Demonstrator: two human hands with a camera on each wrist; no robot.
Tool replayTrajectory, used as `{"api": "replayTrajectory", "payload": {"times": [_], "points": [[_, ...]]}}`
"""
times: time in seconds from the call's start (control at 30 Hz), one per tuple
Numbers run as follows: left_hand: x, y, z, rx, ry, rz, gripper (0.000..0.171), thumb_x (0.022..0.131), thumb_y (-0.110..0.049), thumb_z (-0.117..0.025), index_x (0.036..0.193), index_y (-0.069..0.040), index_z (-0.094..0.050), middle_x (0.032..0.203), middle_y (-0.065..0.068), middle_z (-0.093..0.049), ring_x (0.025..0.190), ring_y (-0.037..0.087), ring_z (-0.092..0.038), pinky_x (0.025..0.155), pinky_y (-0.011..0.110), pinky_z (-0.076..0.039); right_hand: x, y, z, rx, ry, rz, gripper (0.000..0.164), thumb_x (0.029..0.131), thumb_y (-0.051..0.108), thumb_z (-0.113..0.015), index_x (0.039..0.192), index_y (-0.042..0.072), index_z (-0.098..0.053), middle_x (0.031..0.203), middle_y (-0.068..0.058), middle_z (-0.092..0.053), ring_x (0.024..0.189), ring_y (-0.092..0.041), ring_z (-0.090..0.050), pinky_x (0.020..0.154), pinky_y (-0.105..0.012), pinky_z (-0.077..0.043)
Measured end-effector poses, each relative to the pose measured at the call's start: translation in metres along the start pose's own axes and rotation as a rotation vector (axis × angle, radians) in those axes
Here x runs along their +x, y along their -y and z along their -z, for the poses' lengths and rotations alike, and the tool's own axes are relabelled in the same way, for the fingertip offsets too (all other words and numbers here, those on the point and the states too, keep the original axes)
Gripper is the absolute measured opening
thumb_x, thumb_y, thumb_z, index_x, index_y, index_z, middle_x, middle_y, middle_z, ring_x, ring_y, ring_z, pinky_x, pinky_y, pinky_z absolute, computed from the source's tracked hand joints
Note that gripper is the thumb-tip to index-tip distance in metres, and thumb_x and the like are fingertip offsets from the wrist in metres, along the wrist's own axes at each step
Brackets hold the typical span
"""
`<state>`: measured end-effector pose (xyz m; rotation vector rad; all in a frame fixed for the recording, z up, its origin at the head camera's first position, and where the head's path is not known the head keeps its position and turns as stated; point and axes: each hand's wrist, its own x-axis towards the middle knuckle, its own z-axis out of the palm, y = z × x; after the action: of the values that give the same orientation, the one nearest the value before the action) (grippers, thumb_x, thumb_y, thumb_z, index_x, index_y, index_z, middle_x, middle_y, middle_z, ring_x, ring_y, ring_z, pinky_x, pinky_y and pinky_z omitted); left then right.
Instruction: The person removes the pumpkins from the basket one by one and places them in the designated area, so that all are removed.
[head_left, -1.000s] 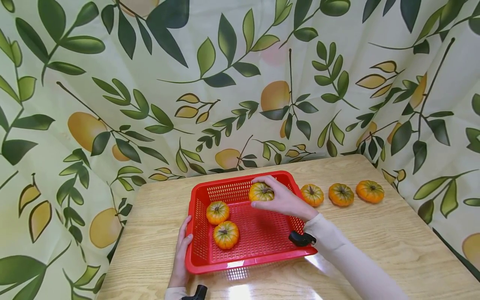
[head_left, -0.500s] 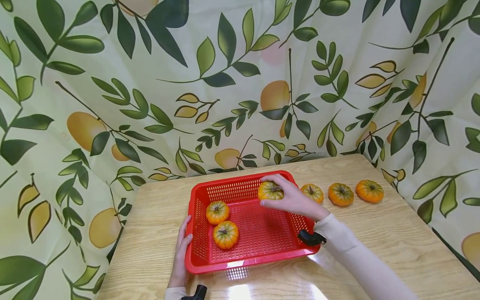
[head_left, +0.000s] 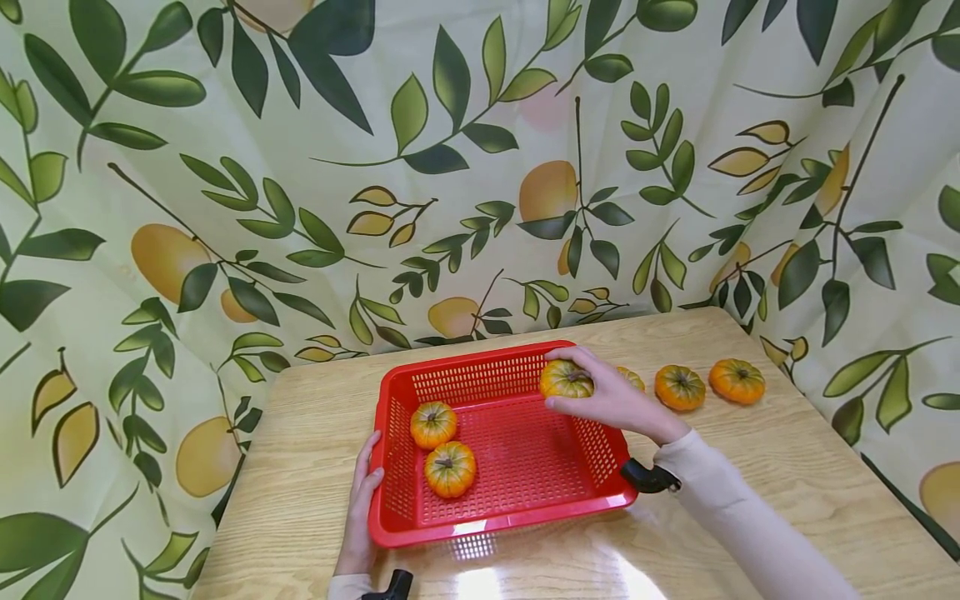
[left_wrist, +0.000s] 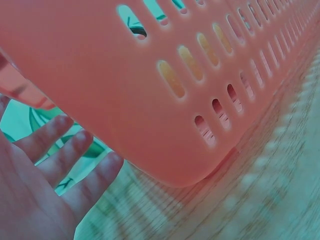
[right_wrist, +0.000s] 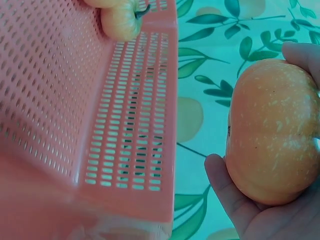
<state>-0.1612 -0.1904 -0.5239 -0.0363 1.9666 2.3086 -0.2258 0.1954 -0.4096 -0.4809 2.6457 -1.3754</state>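
My right hand (head_left: 626, 404) grips a small orange-and-green pumpkin (head_left: 564, 380) between thumb and fingers, above the back right part of a red plastic basket (head_left: 540, 510). In the right wrist view the held pumpkin (right_wrist: 275, 132) shows its smooth, pale-flecked orange skin, with the basket wall to its left. Two more pumpkins, one behind (head_left: 433, 425) and one in front (head_left: 450, 470), sit inside at the basket's left. My left hand (head_left: 362, 508) rests against the left outer side of the basket. Its fingers (left_wrist: 95, 175) lie nearly straight beside the wall in the left wrist view.
On the wooden table (head_left: 300, 467), right of the basket, three pumpkins stand in a row: a far right one (head_left: 737, 382), a middle one (head_left: 680, 387) and one mostly hidden behind my right hand (head_left: 632, 377). A leaf-patterned cloth (head_left: 480, 167) hangs behind the table.
My right hand has moved steadily right with the pumpkin, from over the basket's middle to its right part, now covering most of the nearest row pumpkin. The left hand stays in place.
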Motion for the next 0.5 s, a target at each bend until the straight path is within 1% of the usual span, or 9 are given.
{"api": "replayTrajectory", "payload": {"times": [0.23,0.33,0.4,0.5], "points": [[0.001,0.001,-0.001,0.004,-0.018,0.008,0.057,0.106,-0.034,-0.038,0.160,-0.037,-0.020,0.168,0.005,-0.018,0.134,0.022,-0.047,0.097,0.037,-0.056,-0.008,-0.005,0.008,-0.013,-0.015,-0.020,0.070,0.086,0.041,-0.079,0.145,0.024,-0.046,0.134,-0.010,-0.053,0.112,-0.027,-0.058,0.090,-0.037,-0.054],[0.001,0.001,-0.001,0.005,-0.015,0.007,0.057,0.106,-0.034,-0.037,0.160,-0.037,-0.020,0.168,0.004,-0.018,0.135,0.022,-0.046,0.097,0.036,-0.056,-0.012,-0.009,0.011,-0.024,-0.027,-0.024,0.069,0.086,0.041,-0.080,0.144,0.027,-0.046,0.136,-0.009,-0.053,0.113,-0.027,-0.058,0.091,-0.038,-0.053],[0.001,0.001,0.000,0.007,-0.010,0.003,0.057,0.106,-0.034,-0.037,0.160,-0.037,-0.019,0.168,0.004,-0.017,0.136,0.021,-0.046,0.098,0.035,-0.055,-0.014,-0.012,0.013,-0.028,-0.037,-0.014,0.067,0.086,0.041,-0.080,0.143,0.028,-0.047,0.138,-0.007,-0.052,0.113,-0.026,-0.058,0.092,-0.039,-0.053],[0.000,0.001,0.000,0.006,-0.002,-0.004,0.057,0.106,-0.033,-0.036,0.161,-0.036,-0.019,0.168,0.004,-0.017,0.136,0.019,-0.046,0.100,0.034,-0.054,-0.018,-0.018,0.015,-0.037,-0.049,0.033,0.062,0.086,0.038,-0.080,0.141,0.029,-0.051,0.141,-0.006,-0.051,0.116,-0.025,-0.056,0.094,-0.040,-0.052]]}}
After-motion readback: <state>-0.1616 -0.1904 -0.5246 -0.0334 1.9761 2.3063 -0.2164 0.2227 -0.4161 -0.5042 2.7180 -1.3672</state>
